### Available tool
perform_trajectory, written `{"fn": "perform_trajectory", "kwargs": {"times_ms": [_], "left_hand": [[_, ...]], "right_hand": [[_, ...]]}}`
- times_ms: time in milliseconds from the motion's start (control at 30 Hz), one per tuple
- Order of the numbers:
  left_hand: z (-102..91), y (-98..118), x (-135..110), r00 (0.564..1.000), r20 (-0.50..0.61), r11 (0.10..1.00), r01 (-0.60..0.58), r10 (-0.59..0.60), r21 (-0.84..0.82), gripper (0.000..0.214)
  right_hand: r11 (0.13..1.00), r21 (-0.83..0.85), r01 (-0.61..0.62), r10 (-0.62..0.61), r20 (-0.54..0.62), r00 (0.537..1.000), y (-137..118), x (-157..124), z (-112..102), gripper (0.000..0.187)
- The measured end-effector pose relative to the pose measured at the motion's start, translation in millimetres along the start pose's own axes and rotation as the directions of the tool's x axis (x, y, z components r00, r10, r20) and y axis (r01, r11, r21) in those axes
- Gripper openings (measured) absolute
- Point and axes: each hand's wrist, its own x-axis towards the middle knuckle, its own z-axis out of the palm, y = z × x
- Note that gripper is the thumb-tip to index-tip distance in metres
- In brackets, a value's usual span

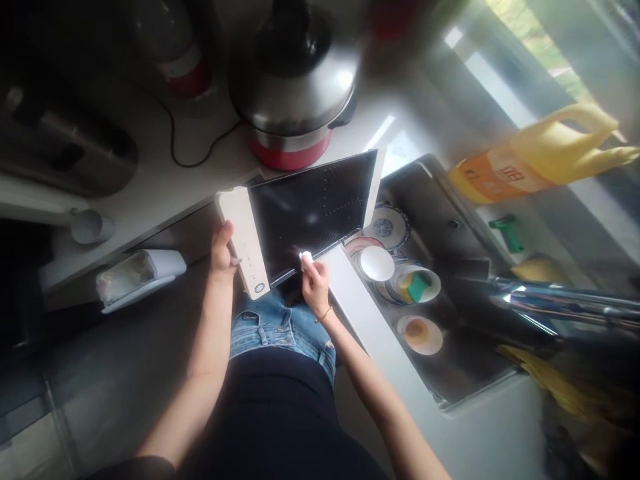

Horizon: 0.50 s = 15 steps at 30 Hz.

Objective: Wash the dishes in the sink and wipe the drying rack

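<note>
A flat appliance part with a glossy black face [305,210] and cream-white end strips tilts in front of my body, over the counter edge. The near strip [245,240] carries small marks and a round emblem. My left hand [222,250] grips this strip at its outer edge, thumb on top and the other fingers mostly hidden beneath. At the lower edge of the black face, my right hand [315,283] pinches a small white wad [306,257], perhaps tissue or cloth. Whether the wad touches the face, I cannot tell.
Bowls, plates and a green sponge [418,287] lie in the steel sink [485,360] at right, under a faucet [545,300]. A yellow detergent bottle [530,157] stands beyond. Behind the panel sits a red-based pot [295,100]; a white box [143,277] is at left.
</note>
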Motion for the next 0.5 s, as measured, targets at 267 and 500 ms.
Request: {"fn": "perform_trajectory", "kwargs": {"times_ms": [267,500], "left_hand": [[-7.5,-0.9,8.1,0.995,-0.084,0.996,-0.051,0.057,0.069,0.06],[-15.0,-0.8,16.1,0.992,-0.075,0.987,-0.094,0.104,0.127,0.039]], "right_hand": [[0.983,-0.051,0.178,-0.156,0.286,0.945,-23.6,-3.0,4.4,0.032],[0.935,-0.191,-0.3,0.322,0.1,0.941,119.9,90.4,-32.7,0.029]]}}
